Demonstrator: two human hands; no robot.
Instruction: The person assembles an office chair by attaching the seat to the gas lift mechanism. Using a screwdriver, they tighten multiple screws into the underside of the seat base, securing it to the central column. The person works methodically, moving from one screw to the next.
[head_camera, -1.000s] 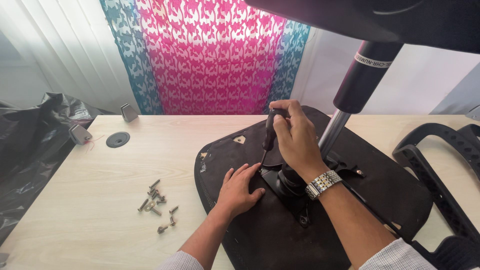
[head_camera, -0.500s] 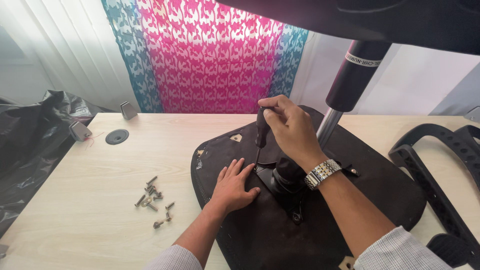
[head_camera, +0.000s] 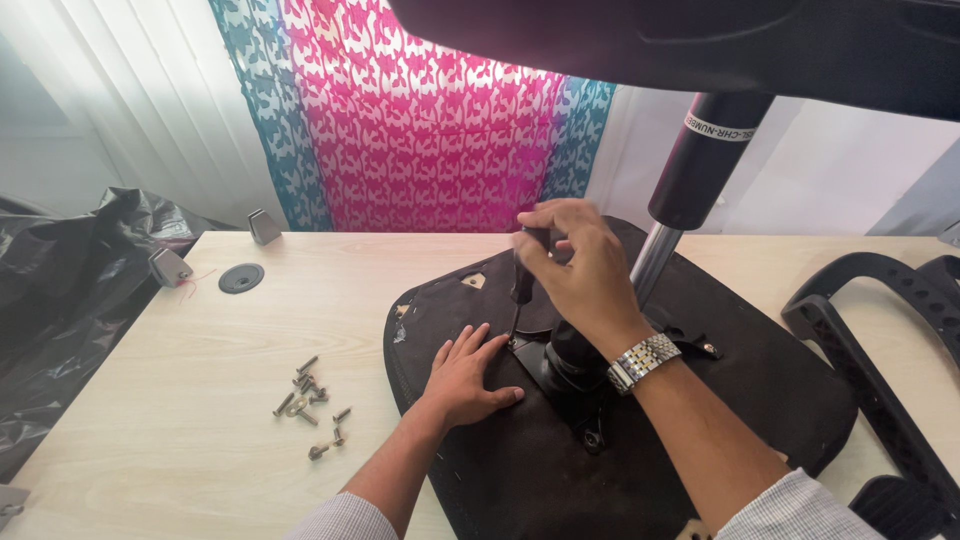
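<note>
Upright, the screwdriver (head_camera: 522, 283) stood in the right hand (head_camera: 580, 270), fingers closed around its handle, tip down on the seat (head_camera: 760, 370) near the counter's (head_camera: 180, 400) far edge. Just beside the tip, the left hand (head_camera: 462, 375) pressed flat, fingers spread.

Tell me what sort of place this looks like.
Probably a home or small office room used as a makeshift assembly spot: a light wood desk with a cable grommet, a patterned pink and teal curtain over the window, and an upturned chair seat with loose screws beside it.
</note>
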